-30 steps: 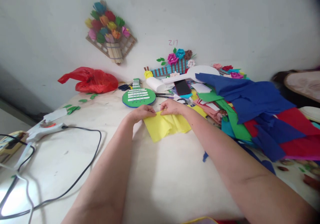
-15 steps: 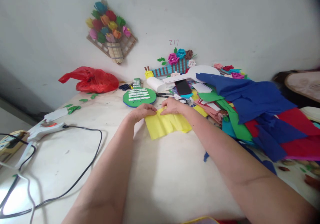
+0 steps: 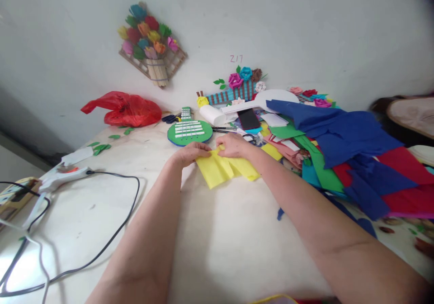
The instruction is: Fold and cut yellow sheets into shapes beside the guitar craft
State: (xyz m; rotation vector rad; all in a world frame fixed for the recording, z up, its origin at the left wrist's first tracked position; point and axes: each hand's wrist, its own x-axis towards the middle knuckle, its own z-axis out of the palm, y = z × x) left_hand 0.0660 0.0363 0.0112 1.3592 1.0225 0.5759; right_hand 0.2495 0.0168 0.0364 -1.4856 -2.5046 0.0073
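Note:
A sheet of yellow crepe paper [image 3: 217,170] hangs creased between my two hands over the pale table. My left hand [image 3: 193,154] pinches its upper left edge. Close beside it, my right hand [image 3: 233,145] grips the upper edge with bent fingers, and the paper is bunched there. The sheet's lower edge has a notch in the middle, and its right part is partly behind my right forearm. Just beyond my hands lies a green guitar-shaped craft [image 3: 190,133] with white strips.
A glue gun [image 3: 64,179] with a looping black cord lies at left. Behind it are green paper leaves [image 3: 101,149] and a red plastic bag [image 3: 125,109]. At right, blue fabric-like sheets [image 3: 342,130] cover coloured scraps. A phone [image 3: 248,119] and scissors lie near the back.
My right hand has shifted slightly left, toward my left hand. The yellow paper is more gathered, with a deeper fold and notch in its middle.

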